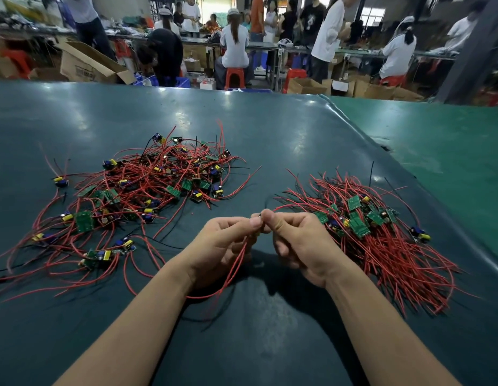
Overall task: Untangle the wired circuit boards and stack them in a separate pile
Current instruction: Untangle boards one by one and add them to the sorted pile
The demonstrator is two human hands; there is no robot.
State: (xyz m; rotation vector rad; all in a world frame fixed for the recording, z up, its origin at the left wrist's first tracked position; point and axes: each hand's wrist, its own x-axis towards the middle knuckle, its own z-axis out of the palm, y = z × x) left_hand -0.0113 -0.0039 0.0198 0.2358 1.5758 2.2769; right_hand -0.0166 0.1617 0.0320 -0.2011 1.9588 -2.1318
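Both hands [226,240] [300,240] pinch thin red wires [240,260] above the glossy green mat [270,135].

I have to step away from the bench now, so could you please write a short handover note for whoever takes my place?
Left hand and right hand: both pinch the red wires of one piece, raised over the table; its board is hidden behind the fingers.
Tangled pile: on the left, many boards knotted together.
Sorted pile: on the right, wires lying roughly parallel.
Done: a good share sorted.
Left: place this piece on the sorted pile, then work through the tangled pile.
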